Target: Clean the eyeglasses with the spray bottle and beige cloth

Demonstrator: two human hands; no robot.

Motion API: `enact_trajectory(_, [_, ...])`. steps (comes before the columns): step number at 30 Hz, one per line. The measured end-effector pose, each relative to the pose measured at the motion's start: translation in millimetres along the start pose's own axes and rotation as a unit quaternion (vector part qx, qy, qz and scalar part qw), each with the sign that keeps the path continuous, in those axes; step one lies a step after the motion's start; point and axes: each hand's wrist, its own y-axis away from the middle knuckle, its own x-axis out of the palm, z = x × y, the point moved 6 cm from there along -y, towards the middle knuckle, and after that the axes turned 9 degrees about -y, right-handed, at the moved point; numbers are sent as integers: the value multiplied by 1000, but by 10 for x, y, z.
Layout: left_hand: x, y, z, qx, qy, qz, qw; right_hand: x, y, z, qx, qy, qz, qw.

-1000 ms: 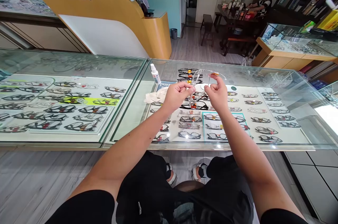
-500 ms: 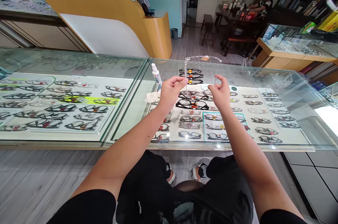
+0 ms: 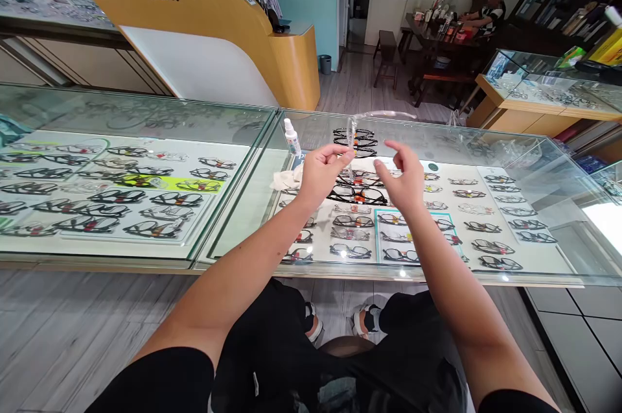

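My left hand (image 3: 321,174) pinches a clear-framed pair of eyeglasses (image 3: 350,133) between thumb and fingers above the glass counter. One transparent temple arm stretches to the right at the top, slightly blurred. My right hand (image 3: 404,178) is just to the right of the eyeglasses, its thumb and index finger apart with nothing visible between them. Beneath the hands, black-framed glasses (image 3: 357,195) lie on the counter. A white spray bottle (image 3: 291,137) stands to the left of my left hand, and a crumpled white cloth (image 3: 286,179) lies near it.
Rows of eyeglasses (image 3: 350,251) fill the glass display counter (image 3: 233,218). Behind it stands a yellow and white cashier desk (image 3: 291,63). A person (image 3: 488,11) sits at a dark table (image 3: 422,30) at the back right. Another display case (image 3: 539,105) stands at right.
My right hand has let go of the clear eyeglasses and its fingers have spread. The eyeglasses stay in my left hand, and the view has shifted slightly.
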Motion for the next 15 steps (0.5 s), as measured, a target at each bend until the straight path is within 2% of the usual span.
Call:
enact_trajectory(3, [106,55,-1,4,-14,46,999,181,59,154,-87,32,76,993])
enact_trajectory(6, [187,78,13,-5,-8,91,996,287,102,154,-96,24,115,988])
enact_trajectory(11, [221,86,8,0,-10,123,992,311,117,79,-99,-25,141,985])
enact_trajectory(15, [153,73,-26,52,-81,102,990,275,102,40,-96,-19,114,989])
